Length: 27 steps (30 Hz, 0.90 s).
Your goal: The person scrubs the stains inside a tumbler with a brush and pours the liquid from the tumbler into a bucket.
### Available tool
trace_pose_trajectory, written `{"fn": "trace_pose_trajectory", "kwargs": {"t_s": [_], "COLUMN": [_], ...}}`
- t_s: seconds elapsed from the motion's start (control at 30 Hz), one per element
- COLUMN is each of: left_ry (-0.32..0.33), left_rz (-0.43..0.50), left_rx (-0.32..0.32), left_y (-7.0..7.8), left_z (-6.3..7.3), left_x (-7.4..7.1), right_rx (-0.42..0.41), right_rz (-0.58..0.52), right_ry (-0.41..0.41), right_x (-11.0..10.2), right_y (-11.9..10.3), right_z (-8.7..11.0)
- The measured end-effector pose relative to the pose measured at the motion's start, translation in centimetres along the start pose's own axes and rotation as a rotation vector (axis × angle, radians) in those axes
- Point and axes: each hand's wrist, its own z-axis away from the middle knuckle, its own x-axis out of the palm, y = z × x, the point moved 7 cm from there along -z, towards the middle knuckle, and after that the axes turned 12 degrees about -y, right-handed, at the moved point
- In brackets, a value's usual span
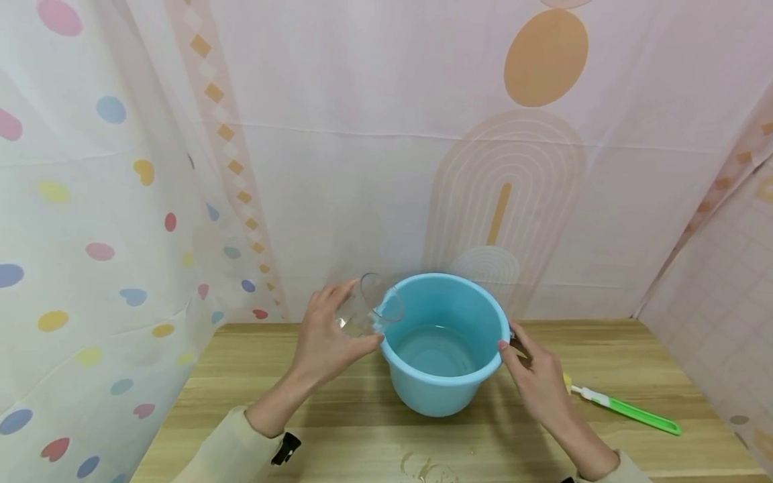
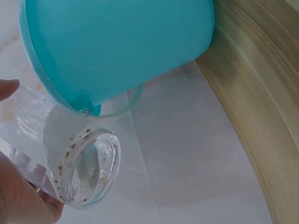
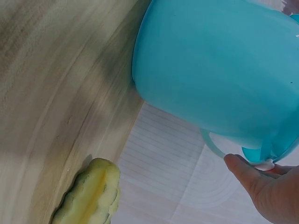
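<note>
A light blue bucket (image 1: 431, 397) stands on the wooden table with shallow, clear liquid (image 1: 437, 352) in its bottom. My left hand (image 1: 326, 342) grips a clear drinking glass (image 1: 356, 315), thumb on the near side and fingers round the far side. The glass is tilted, its mouth toward the bucket's left rim. Small brown specks dot its thick base (image 2: 88, 172) in the left wrist view. On the opposite side my right hand (image 1: 537, 376) holds the bucket's rim by the handle joint (image 3: 265, 164), thumb at the rim. Part of its fingers is hidden behind the bucket.
To the right lies a cleaning brush (image 1: 643, 414) with a green and white handle; its yellow sponge head (image 3: 93, 191) shows in the right wrist view. Wet marks (image 1: 427, 468) lie on the table's front. Patterned curtains (image 1: 338, 168) hang behind and at both sides.
</note>
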Motion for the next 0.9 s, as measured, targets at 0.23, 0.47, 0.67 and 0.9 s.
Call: {"fn": "trace_pose_trajectory", "kwargs": {"t_s": [0.23, 0.47, 0.67, 0.9], "left_ry": [-0.005, -0.021, -0.055, -0.085], "left_rz": [-0.039, -0.076, -0.144, -0.212], "left_rx": [0.029, 0.04, 0.058, 0.092], "left_y": [0.3, 1.0, 1.7, 2.3], "left_z": [-0.2, -0.4, -0.9, -1.1], "left_x": [0.0, -0.2, -0.3, -0.5], "right_rx": [0.009, -0.003, -0.003, 0.008], "right_rz": [-0.014, -0.005, -0.001, -0.004], "right_ry": [-0.006, 0.005, -0.005, -0.007], "right_x": [0.1, 0.1, 0.0, 0.1], "right_y": [0.0, -0.1, -0.2, -0.3], "right_z": [0.1, 0.1, 0.2, 0.3]}}
